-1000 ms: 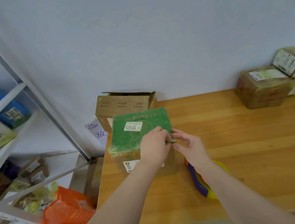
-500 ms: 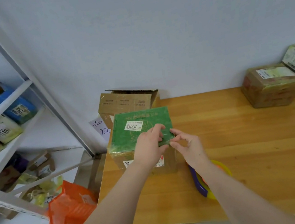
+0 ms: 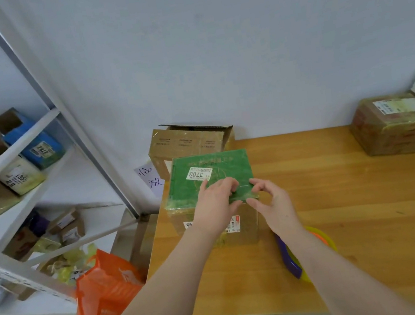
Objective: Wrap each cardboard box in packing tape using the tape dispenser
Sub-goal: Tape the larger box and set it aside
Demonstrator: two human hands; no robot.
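Blocking tape dispenser [image 3: 289, 261]: right forearm [image 3: 296, 236] (open carton [image 3: 190, 143] behind box [image 3: 229, 164]).

Light is bright, cool and diffuse; the plain bluish-white wall [image 3: 236, 42] is evenly lit, without hot spots. Shadows are weak: the left hand [image 3: 215, 202] and right hand [image 3: 271, 201] throw only a faint soft shade onto the green-topped cardboard box [image 3: 184, 191], and that box slightly darkens the light wooden tabletop [image 3: 361, 214] at its base. A dull sheen lies on the tape-wrapped brown parcel [image 3: 393, 126] at the right. Wide-angle distortion tilts the grey metal shelf post [image 3: 31, 77] steeply and stretches the edges. The orange plastic bag [image 3: 105, 290] at lower left looks smeared; the centre is sharper.
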